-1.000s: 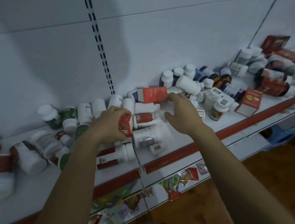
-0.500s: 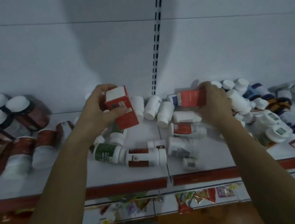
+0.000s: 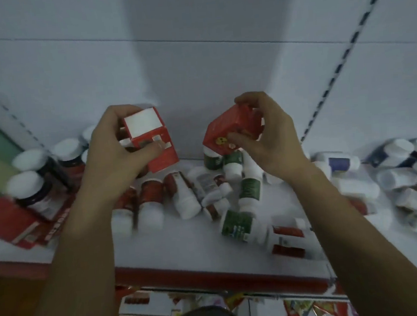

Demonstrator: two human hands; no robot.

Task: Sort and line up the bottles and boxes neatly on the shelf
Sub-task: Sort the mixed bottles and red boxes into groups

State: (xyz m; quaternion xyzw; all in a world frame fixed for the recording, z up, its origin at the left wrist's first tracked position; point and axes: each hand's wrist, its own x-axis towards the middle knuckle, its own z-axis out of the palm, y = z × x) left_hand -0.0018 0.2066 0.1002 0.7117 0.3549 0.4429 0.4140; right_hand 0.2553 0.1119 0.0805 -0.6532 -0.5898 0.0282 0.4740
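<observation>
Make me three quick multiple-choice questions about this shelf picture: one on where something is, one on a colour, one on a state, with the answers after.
1. Where is the red box with the yellow mark?
A) on the floor
B) in the right hand, above the shelf
C) buried under bottles

2. The left hand holds a second red box. What colour is its upturned end?
A) white
B) green
C) black

3. How does the green-labelled bottle nearest the shelf's front edge sit?
A) upright
B) inside a carton
C) on its side

Answers:
1 B: the fingers curl round it, clear of the shelf.
2 A: a white panel faces the camera.
3 C: its label faces up and its length runs along the shelf.
</observation>
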